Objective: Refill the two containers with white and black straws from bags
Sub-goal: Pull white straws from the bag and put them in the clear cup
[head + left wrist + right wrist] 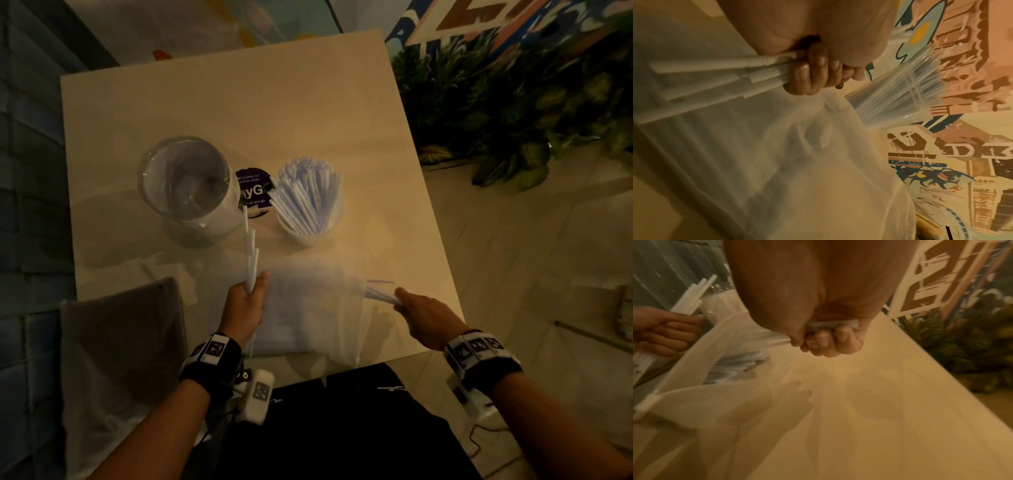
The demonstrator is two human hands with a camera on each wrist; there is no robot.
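The left hand (pixel 247 301) is curled tight around a small bunch of white straws (pixel 251 253). The straws stick up past the thumb, and their tips point at the gap between two containers. In the left wrist view the fingers (pixel 807 78) wrap right around the straws, and their bendy parts poke out behind the hand. The right hand (pixel 424 313) is off to the right of the left hand, near the table's edge. It is closed on the bunched-up edge of a clear plastic bag (pixel 315 308). In the right wrist view the fingers (pixel 824 344) squeeze a scrunched bit of the bag against the palm. The bag lies flat on the table (pixel 239 102) between the two hands, and more white straws show through it. Past the left hand, a bit to its right, stands a small clear cup (pixel 310 236) stuffed full of white straws. Past the left hand and a bit to its left stands a big round clear jar (pixel 186 185); nothing plain shows inside it. A dark purple round sticker (pixel 255 186) lies on the table between the cup and the jar. A second, greyish bag (pixel 120 329) lies to the left of the left hand, at the table's near corner. Green plants (pixel 513 113) stand far off beyond the right hand.
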